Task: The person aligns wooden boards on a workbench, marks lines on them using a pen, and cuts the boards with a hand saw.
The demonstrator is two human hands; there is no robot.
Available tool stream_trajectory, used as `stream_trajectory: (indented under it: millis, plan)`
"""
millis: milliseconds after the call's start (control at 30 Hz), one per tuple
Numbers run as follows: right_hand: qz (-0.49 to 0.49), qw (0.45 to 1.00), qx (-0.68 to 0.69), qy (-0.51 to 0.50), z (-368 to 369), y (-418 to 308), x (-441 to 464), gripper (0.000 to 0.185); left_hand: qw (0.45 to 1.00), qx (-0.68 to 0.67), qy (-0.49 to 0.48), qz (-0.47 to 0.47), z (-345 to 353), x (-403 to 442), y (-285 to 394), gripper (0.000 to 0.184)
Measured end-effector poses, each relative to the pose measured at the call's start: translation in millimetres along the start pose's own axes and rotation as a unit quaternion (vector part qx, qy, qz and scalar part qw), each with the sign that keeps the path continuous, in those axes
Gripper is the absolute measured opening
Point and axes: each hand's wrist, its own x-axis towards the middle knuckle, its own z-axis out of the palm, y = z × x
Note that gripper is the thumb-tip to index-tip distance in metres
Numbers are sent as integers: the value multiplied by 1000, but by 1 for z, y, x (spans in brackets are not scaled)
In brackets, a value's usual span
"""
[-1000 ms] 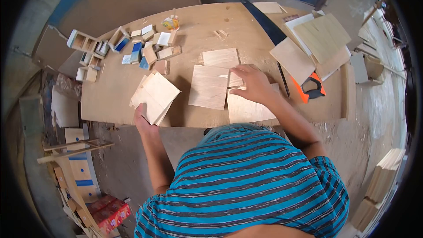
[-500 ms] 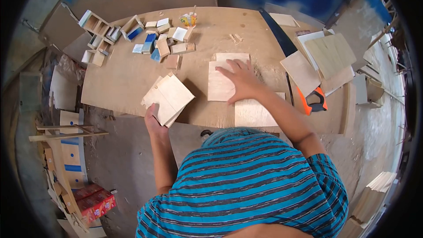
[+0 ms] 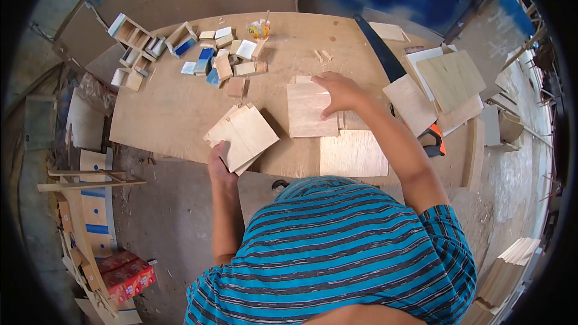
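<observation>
My left hand [image 3: 224,161] is closed on a small stack of square plywood pieces [image 3: 247,135], thumb on top, held at the near edge of the table. The stack's edges are slightly fanned. My right hand [image 3: 342,95] grips the upper of some plywood pieces [image 3: 306,111] lying mid-table, its fingers at the far edge and its thumb on the right part of the face. Another piece shows a little beneath it. Just nearer to me lies a pale rectangular board [image 3: 355,155], partly under my right forearm.
Several small wood blocks [image 3: 224,67] and a patterned cup [image 3: 259,29] are at the back left, beside small open wooden boxes [image 3: 129,36]. To the right lie loose boards [image 3: 451,81] over a handsaw [image 3: 379,48] with an orange handle. Wood scraps [image 3: 323,55] lie near the back.
My right hand has gone from lying spread over the plywood to gripping it near its far right edge. The left hand's stack has shifted slightly right.
</observation>
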Motion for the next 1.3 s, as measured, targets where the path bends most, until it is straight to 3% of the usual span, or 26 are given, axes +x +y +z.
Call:
stream_trajectory:
  millis: [200,300,400,500,600,700,800,933,1033,1067,1133,1200,1267,1300]
  plan:
    - [68,992,-97,-41,-32,-37,1,109,999,30,29,0,-3,7,-6,39]
    - [55,998,-28,32,-19,-8,17,96,999,27,25,-8,-9,11,-11,40]
    - [58,990,125,-41,-26,17,38,71,999,24,30,-10,-7,7,-11,41]
    - [105,972,193,-87,-38,29,43,47,999,20,31,-14,-10,8,-12,42]
    - [147,908,391,-25,-34,44,38,39,999,17,31,-13,-11,8,-13,43]
    - [185,778,597,67,-17,51,44,38,999,25,26,-6,-17,13,-16,43]
    - [142,755,627,132,9,67,57,35,999,38,21,-5,-13,14,-17,43]
    - [182,899,372,145,-13,78,35,39,999,41,0,-29,-4,7,-16,43]
    - [139,973,144,117,-53,74,-28,33,998,41,-14,-44,1,4,-17,43]
    - [158,974,151,64,-62,69,-50,26,998,42,-23,-47,1,4,-18,44]
    - [102,980,171,-3,-63,64,-97,31,997,45,-41,-52,7,4,-17,44]
    - [133,975,155,-92,-49,43,-134,55,995,49,-58,-57,16,4,-17,44]
    - [56,998,23,1,-7,18,-172,83,995,59,-59,-56,25,9,-21,44]
    - [73,997,-7,-2,-1,2,-179,88,995,64,-58,-54,31,12,-23,45]
